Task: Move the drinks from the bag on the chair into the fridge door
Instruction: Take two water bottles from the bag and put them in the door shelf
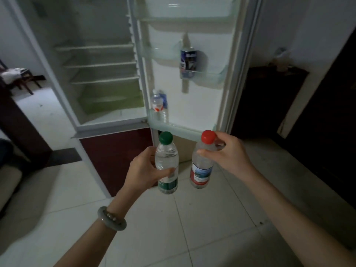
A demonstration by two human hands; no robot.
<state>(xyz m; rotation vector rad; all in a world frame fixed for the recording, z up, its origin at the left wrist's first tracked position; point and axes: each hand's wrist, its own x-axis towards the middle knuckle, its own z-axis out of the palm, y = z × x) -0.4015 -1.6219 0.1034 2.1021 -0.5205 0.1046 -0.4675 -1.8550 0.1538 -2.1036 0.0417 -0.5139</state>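
My left hand [143, 170] grips a clear water bottle with a green cap and green label [166, 157] around its middle. My right hand [227, 151] holds a clear bottle with a red cap and red label [201, 168] by its neck. Both bottles are upright, just below the bottom shelf [183, 130] of the open fridge door. On that shelf, at its left end, stands a small water bottle [159, 106]. A dark blue can [188, 62] sits in the middle door shelf [212, 76]. The bag and chair are out of sight.
The fridge compartment [100, 74] stands open on the left with bare glass shelves. A dark red lower door [115, 157] is shut beneath it. Dark furniture [269, 101] lines the right side. A sofa edge [9, 180] lies at the left, over pale floor tiles.
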